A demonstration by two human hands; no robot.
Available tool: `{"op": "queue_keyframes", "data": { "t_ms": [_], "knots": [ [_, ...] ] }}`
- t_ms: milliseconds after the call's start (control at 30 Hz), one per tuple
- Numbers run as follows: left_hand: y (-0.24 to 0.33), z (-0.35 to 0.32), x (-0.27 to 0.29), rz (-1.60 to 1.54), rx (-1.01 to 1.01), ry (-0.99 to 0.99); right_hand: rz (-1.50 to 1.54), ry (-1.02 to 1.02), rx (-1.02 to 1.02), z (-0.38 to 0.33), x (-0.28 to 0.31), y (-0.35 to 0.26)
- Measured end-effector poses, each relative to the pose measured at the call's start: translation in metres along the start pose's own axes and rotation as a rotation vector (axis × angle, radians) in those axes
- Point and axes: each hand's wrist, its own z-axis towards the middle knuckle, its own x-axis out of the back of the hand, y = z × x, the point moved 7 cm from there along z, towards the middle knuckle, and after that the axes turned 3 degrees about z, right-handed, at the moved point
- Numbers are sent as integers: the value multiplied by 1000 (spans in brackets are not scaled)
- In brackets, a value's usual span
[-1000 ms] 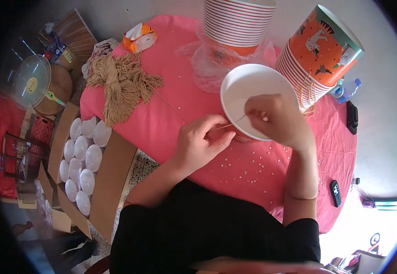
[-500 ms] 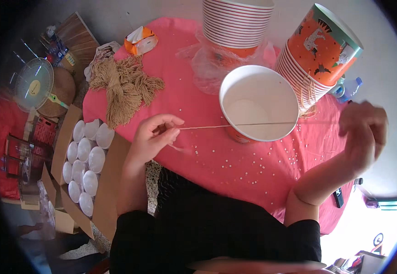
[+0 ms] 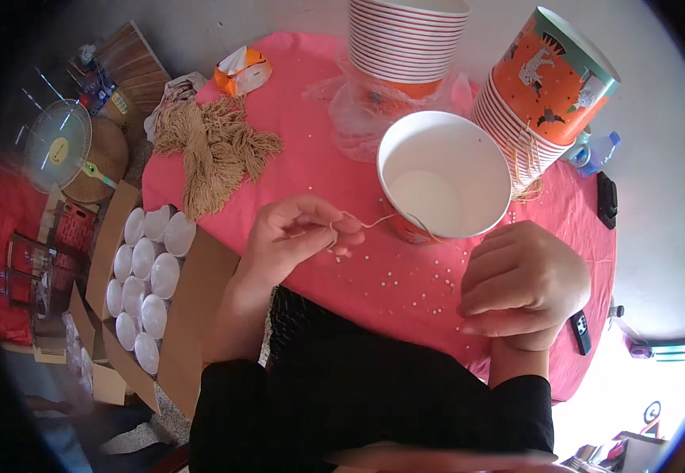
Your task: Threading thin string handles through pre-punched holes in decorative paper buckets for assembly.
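Note:
A thin beige string (image 3: pixel 373 224) is pinched in the fingers of my left hand (image 3: pixel 295 240), over the near middle of the pink table. The string bends slackly to the near rim of a white-lined paper bucket (image 3: pixel 409 162) and hangs over it. My right hand (image 3: pixel 527 280) is curled closed, back upward, just right of the bucket's near side. Its fingertips are hidden, so I cannot tell whether the string's other end is in them. A thick bundle of beige strings (image 3: pixel 216 154) lies at the table's far left.
Stacked paper buckets (image 3: pixel 409 39) in clear plastic and an orange patterned stack (image 3: pixel 543 79) stand at the back. Tiny white bits dot the pink cloth (image 3: pixel 358 315). A remote control (image 3: pixel 581 333) lies at right. A cardboard box (image 3: pixel 200 315) with white plastic cups (image 3: pixel 144 258) is at left.
My right hand has come in leftward and down from the far right. The string, stretched straight across the bucket before, is now slack. My left hand has shifted slightly right.

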Motion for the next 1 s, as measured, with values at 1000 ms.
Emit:
{"op": "queue_keyframes", "data": {
  "t_ms": [1000],
  "knots": [
    [-27, 20, -15, -719, -17, 118, -403, 450, -348, 33, -15, 35]
  ]
}}
